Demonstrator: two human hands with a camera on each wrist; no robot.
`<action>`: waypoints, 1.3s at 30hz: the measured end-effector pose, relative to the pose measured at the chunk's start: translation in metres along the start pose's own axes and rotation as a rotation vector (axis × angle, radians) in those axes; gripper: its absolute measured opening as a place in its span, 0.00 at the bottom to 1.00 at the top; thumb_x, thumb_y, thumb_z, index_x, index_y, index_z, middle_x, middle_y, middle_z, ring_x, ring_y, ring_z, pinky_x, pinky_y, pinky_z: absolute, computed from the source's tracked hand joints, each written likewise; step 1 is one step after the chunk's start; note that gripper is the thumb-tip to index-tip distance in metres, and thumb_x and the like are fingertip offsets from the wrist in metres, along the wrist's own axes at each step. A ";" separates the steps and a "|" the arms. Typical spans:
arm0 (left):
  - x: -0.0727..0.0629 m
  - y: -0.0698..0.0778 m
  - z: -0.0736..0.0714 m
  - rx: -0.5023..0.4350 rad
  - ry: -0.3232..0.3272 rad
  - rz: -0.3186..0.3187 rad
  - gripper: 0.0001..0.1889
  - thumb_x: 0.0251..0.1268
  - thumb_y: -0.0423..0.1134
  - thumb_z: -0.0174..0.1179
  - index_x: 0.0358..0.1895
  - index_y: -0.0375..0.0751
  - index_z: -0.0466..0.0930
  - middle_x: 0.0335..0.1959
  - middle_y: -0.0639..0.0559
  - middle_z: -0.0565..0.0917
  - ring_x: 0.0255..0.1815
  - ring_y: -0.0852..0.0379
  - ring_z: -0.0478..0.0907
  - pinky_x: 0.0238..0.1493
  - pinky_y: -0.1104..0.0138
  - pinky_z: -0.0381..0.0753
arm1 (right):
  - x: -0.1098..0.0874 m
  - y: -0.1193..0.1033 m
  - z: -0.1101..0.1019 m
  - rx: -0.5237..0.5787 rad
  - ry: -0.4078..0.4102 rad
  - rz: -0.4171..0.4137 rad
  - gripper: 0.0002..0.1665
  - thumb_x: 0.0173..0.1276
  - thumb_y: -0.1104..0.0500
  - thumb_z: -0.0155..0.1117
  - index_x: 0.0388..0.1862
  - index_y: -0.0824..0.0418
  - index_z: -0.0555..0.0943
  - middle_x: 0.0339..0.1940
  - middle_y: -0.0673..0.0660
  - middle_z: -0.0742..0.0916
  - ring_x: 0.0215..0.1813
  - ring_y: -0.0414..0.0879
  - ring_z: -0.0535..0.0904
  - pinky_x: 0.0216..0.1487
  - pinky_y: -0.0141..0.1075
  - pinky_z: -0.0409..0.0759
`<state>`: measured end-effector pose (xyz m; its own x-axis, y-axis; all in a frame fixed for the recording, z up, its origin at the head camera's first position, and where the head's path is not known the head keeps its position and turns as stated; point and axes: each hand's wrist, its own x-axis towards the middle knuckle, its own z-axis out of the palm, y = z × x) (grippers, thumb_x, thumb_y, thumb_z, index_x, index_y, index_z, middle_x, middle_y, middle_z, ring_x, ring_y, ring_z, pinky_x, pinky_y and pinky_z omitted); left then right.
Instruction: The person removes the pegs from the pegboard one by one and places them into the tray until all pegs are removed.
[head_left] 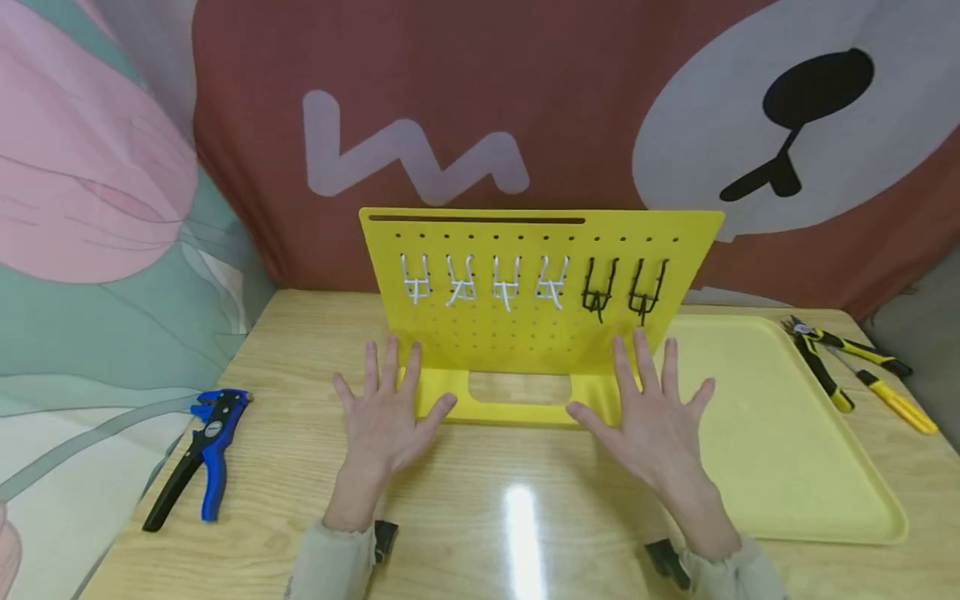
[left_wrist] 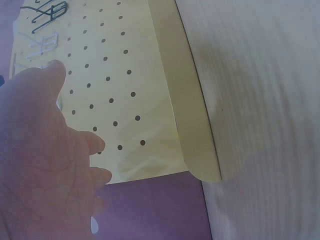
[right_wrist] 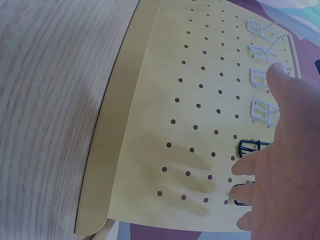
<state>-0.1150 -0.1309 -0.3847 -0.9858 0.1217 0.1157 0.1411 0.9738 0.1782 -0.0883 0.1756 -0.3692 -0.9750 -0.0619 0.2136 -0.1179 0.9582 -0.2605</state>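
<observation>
A yellow pegboard (head_left: pixel 517 333) stands upright on the wooden table, its flat base toward the person. Along its upper part hang several white wire hooks (head_left: pixel 506 285) and, to their right, two black wire hooks (head_left: pixel 598 290). My left hand (head_left: pixel 386 425), fingers spread and straight, is at the board's lower left corner with nothing held. At the lower right, my right hand (head_left: pixel 656 421) is spread the same way, fingertips overlapping the board in the head view. In the right wrist view, finger shadows fall on the perforated panel (right_wrist: pixel 195 100).
A blue and black wire stripper (head_left: pixel 210 450) lies at the table's left edge. On the right is a pale yellow tray (head_left: pixel 795 467). Beyond its far right rim lie black-and-yellow pliers (head_left: pixel 821 367) and a yellow-handled screwdriver (head_left: pixel 896 402). A printed cloth (head_left: pixel 480 100) hangs behind.
</observation>
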 end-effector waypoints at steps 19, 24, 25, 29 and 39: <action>0.041 -0.016 -0.021 -0.910 0.375 -0.050 0.17 0.74 0.41 0.52 0.47 0.28 0.82 0.41 0.37 0.85 0.42 0.47 0.83 0.43 0.67 0.80 | 0.008 -0.004 -0.046 0.523 -0.014 -0.114 0.10 0.66 0.53 0.66 0.37 0.59 0.83 0.34 0.54 0.85 0.33 0.49 0.79 0.33 0.40 0.78; 0.060 -0.019 -0.026 -1.091 0.633 -0.261 0.12 0.67 0.36 0.60 0.42 0.27 0.81 0.31 0.46 0.84 0.32 0.61 0.80 0.36 0.78 0.76 | 0.029 0.016 -0.068 0.945 0.270 -0.221 0.05 0.61 0.74 0.64 0.30 0.66 0.80 0.25 0.49 0.82 0.25 0.40 0.74 0.27 0.26 0.73; 0.061 -0.019 -0.025 -1.122 0.649 -0.287 0.12 0.66 0.35 0.60 0.42 0.27 0.81 0.31 0.48 0.83 0.32 0.63 0.79 0.36 0.78 0.76 | 0.033 0.019 -0.068 1.032 0.340 -0.216 0.05 0.61 0.76 0.62 0.31 0.68 0.80 0.26 0.50 0.83 0.27 0.40 0.75 0.28 0.25 0.73; 0.064 -0.020 -0.020 -1.223 0.632 -0.336 0.12 0.67 0.35 0.59 0.44 0.26 0.80 0.33 0.49 0.84 0.31 0.65 0.80 0.33 0.77 0.77 | 0.043 0.026 -0.063 1.186 0.546 -0.076 0.04 0.62 0.73 0.62 0.34 0.68 0.82 0.29 0.51 0.84 0.32 0.41 0.77 0.32 0.24 0.75; 0.079 -0.021 -0.024 -1.227 0.503 -0.387 0.19 0.69 0.43 0.57 0.53 0.30 0.77 0.47 0.44 0.81 0.42 0.63 0.77 0.46 0.68 0.77 | 0.043 0.035 -0.053 1.254 0.516 0.161 0.09 0.67 0.66 0.63 0.45 0.68 0.82 0.38 0.50 0.84 0.40 0.42 0.79 0.39 0.26 0.77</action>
<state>-0.1933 -0.1462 -0.3561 -0.8787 -0.4524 0.1520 0.1159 0.1067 0.9875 -0.1247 0.2209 -0.3196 -0.8461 0.4004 0.3518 -0.3704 0.0330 -0.9283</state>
